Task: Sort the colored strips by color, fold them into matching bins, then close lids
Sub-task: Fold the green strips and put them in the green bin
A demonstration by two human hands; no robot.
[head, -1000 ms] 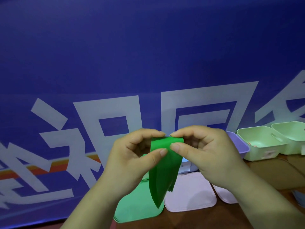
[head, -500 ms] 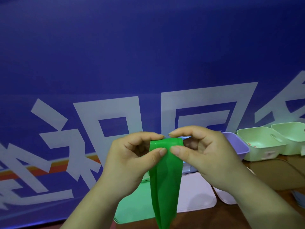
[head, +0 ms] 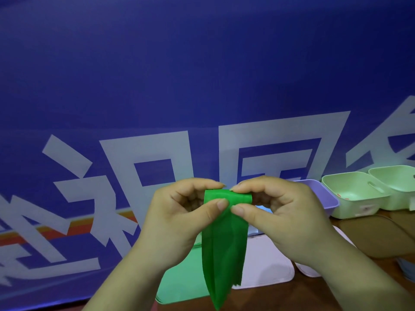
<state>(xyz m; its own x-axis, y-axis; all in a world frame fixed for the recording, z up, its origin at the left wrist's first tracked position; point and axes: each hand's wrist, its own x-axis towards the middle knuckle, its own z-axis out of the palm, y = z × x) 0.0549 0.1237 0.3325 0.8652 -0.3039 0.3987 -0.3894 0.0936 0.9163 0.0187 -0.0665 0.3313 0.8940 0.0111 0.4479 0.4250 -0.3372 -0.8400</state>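
The strip [head: 221, 248] is bright green. Behind it hangs a deep blue banner [head: 202, 75] with large pale grey-white characters and an orange-and-red stripe low on its left. On the brown bench [head: 269, 299] lie a mint-green lid [head: 179, 281], a white lid [head: 267, 261] and a tan lid [head: 372, 234]. One bin [head: 323, 194] is lilac; two bins [head: 354, 191] are pale green.
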